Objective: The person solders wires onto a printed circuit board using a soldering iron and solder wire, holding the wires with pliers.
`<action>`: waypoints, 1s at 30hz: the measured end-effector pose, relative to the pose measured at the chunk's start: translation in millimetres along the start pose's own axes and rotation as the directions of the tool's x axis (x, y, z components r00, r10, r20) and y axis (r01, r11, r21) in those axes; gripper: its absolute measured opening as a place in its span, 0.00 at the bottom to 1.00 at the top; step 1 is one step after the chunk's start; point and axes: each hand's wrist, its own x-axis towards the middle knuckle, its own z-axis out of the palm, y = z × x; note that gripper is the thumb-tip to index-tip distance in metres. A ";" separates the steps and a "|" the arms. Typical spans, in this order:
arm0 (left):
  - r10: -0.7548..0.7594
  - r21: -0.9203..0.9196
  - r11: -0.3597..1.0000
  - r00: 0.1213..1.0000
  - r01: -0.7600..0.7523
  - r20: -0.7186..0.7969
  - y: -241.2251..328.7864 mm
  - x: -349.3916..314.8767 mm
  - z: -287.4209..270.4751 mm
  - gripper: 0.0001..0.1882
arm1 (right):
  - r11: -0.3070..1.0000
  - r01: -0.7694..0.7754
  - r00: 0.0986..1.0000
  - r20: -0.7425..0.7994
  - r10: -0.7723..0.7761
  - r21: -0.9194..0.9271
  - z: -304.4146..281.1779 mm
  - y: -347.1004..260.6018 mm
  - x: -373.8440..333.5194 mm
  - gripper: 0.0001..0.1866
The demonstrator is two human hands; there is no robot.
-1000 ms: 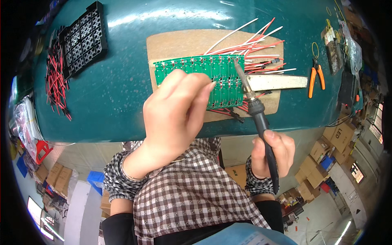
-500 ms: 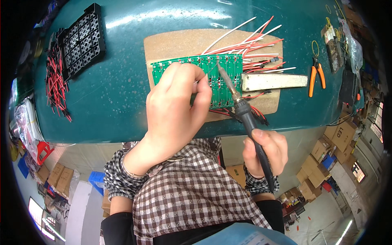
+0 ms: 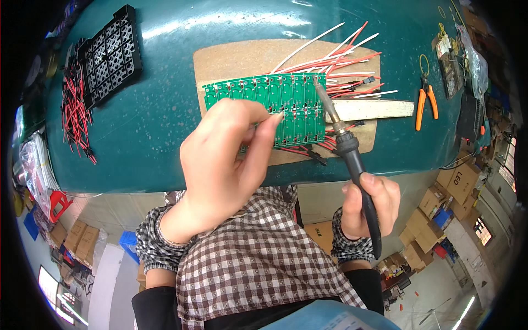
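Observation:
A panel of green circuit boards [image 3: 302,96] lies on a brown board [image 3: 236,55]. My left hand [image 3: 220,154] is closed in a pinch over the panel's lower left part, which it hides. Between thumb and forefinger it holds a thin solder wire [image 3: 282,113], with only a short end showing. My right hand [image 3: 375,206] grips a soldering iron [image 3: 352,151] by its black handle. The iron's tip is at the panel's upper right edge; I cannot tell whether it touches. Red and white wires [image 3: 352,55] stick out from beneath the panel.
A pale bar [image 3: 374,110] lies against the panel's right side. Orange-handled pliers [image 3: 426,104] rest farther right. On the left lie a black grid tray [image 3: 113,55] and a bundle of red and black wires [image 3: 76,115]. The table [image 3: 159,148] is dark green.
The soldering iron and my right hand have moved right, taking the tip toward the panel's right edge. My left hand has drawn back down and left with the solder wire.

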 end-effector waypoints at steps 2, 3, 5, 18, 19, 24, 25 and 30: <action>0.002 -0.010 1.000 1.000 -0.002 -0.009 -0.3 5.8 4.7 0.06 | 1.000 0.008 1.000 -0.012 -0.008 0.014 -0.8 1.5 0.7 0.17; 0.002 -0.021 1.000 1.000 -0.003 -0.016 0.2 7.9 6.3 0.06 | 1.000 0.013 1.000 -0.003 -0.013 0.002 -1.5 1.5 0.7 0.18; -0.015 0.026 1.000 1.000 0.014 0.002 1.7 10.0 10.7 0.05 | 1.000 0.021 1.000 0.006 -0.021 -0.012 -0.9 3.6 -0.3 0.18; -0.014 0.122 0.992 1.000 0.011 0.017 -1.6 9.9 14.1 0.05 | 0.999 0.034 0.999 0.038 -0.032 -0.040 4.7 -2.5 3.9 0.19; -0.015 0.123 0.992 1.000 0.013 0.017 -1.3 9.9 14.3 0.05 | 0.998 0.033 0.999 0.041 -0.031 -0.045 4.6 -2.0 4.0 0.19; -0.039 0.118 0.992 0.999 0.036 0.024 -0.1 10.0 16.5 0.05 | 0.999 0.033 0.998 0.052 -0.032 -0.023 4.4 -2.0 7.0 0.19; -0.039 0.119 0.992 0.999 0.036 0.023 -0.2 9.8 17.0 0.05 | 1.000 0.027 0.998 0.053 -0.026 -0.011 4.8 -2.1 6.7 0.19; -0.021 0.191 0.982 0.999 0.016 0.025 -3.9 9.4 19.5 0.06 | 1.000 0.006 0.998 0.066 -0.005 -0.005 8.2 -6.2 4.4 0.20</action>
